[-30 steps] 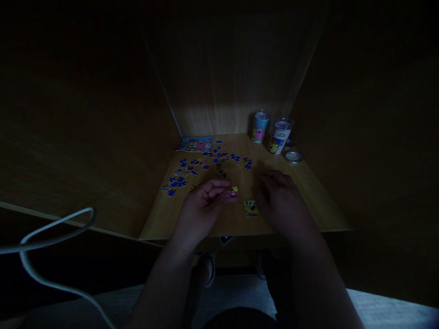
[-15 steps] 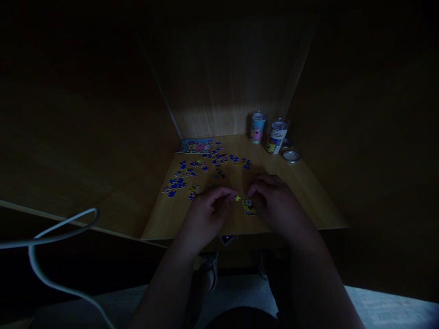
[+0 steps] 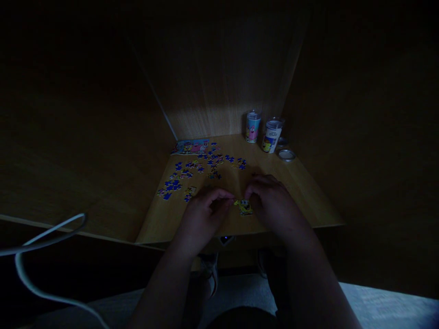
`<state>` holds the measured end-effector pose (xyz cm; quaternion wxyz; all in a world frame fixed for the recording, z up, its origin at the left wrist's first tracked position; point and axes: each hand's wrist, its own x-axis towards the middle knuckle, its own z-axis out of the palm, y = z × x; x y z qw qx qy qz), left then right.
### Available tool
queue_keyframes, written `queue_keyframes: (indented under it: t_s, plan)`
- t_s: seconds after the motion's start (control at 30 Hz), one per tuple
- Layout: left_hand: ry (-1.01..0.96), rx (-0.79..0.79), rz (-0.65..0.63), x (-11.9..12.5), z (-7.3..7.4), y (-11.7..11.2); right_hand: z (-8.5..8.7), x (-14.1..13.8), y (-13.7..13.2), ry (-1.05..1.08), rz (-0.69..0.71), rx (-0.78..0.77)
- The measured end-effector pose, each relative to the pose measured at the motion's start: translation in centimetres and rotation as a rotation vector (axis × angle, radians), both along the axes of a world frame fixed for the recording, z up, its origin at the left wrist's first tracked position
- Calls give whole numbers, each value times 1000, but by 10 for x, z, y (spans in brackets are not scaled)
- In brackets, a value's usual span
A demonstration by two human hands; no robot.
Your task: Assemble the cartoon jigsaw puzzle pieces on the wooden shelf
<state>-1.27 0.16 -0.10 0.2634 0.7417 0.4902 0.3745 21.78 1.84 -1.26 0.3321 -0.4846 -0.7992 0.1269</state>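
Between the earliest frame and now, the left hand (image 3: pixel 206 212) brings its small yellow jigsaw piece (image 3: pixel 236 202) across to the joined SpongeBob face section (image 3: pixel 245 208), closing the gap between them. The left thumb and fingertips are together, pinched on that piece's left side. It now sits right against the section's upper left edge; whether it touches or interlocks is too dim to tell.

Meanwhile the right hand (image 3: pixel 274 201) has come in from the side, its curled fingers at the section's upper right edge. I cannot tell whether they grip it or only steady it. With both hands drawn together around the section, the work looks to be at the point of fitting this piece.

Loose jigsaw pieces (image 3: pixel 172 185), many blue side up, lie unchanged on the wooden tabletop (image 3: pixel 308 196), near the SpongeBob picture strip (image 3: pixel 195 146). Farther back stand two printed canisters (image 3: pixel 253 128).
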Motion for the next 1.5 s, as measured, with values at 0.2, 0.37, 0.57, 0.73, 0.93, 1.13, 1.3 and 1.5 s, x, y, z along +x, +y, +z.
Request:
queue_keyframes:
  t_s: [0.2, 0.37, 0.57, 0.73, 0.93, 1.13, 1.3, 1.5]
  plan:
    - [-14, 12, 35, -3, -5, 3, -1, 0, 1, -9, 1, 16]
    - [68, 157, 64, 1, -3, 1, 4, -1, -4, 20, 52, 37]
    - [176, 314, 32, 6, -2, -1, 7, 0, -7, 100, 205, 10]
    - [144, 296, 1, 7, 1, -1, 5, 0, -7, 135, 157, -17]
    - [139, 203, 26, 6, -1, 1, 5, -3, -6, 146, 58, -5]
    - [106, 148, 72, 5, -4, 2, 1, 0, -4, 163, 5, 16]
    - [85, 171, 60, 5, -1, 0, 5, 1, -5, 105, 166, -10]
    - [80, 181, -4, 5, 0, -1, 4, 2, -3, 122, 176, -35]
